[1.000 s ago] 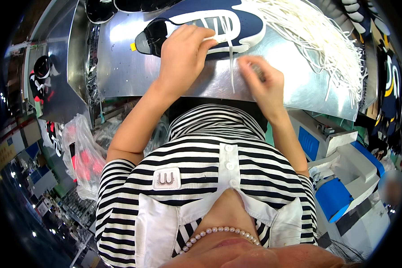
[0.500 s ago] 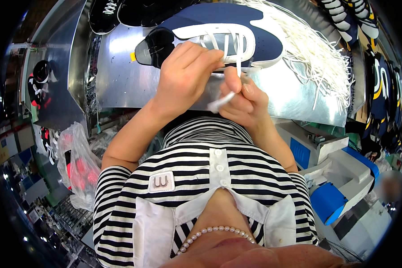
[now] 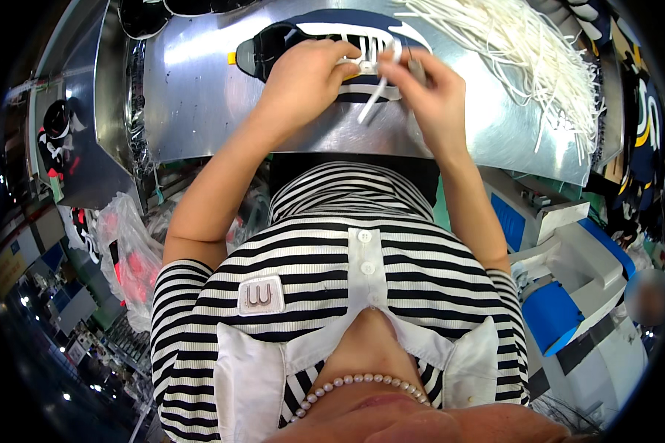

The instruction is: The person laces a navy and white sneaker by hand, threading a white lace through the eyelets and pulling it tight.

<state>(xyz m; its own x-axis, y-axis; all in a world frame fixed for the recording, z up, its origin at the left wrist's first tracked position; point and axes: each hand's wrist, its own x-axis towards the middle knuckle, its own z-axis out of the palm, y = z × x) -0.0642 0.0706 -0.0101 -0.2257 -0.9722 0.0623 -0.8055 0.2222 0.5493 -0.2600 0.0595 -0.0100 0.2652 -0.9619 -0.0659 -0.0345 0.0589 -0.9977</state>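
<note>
A navy and white shoe upper (image 3: 362,20) with a black lining lies on its side on the metal tabletop (image 3: 199,111), white lace strands crossing its opening. My left hand (image 3: 303,83) is closed, thumb and fingers pinching the upper's eyelet edge. Close by on the right, my right hand (image 3: 434,88) pinches a white shoelace (image 3: 373,103) near the front eyelets. The lace's loose end hangs below those fingers toward me. Motion blurs the right fingertips a little.
A heap of loose white shoelaces (image 3: 510,59) covers the tabletop's right side. Dark shoes (image 3: 144,16) sit at the far left edge. More uppers (image 3: 639,140) hang at the right. A grey and blue machine (image 3: 558,310) stands low right; a clear plastic bag (image 3: 129,258) hangs low left.
The upper now lies farther from me and is turned more on its side. My right hand has risen from below the opening to its front eyelets, still with the lace.
</note>
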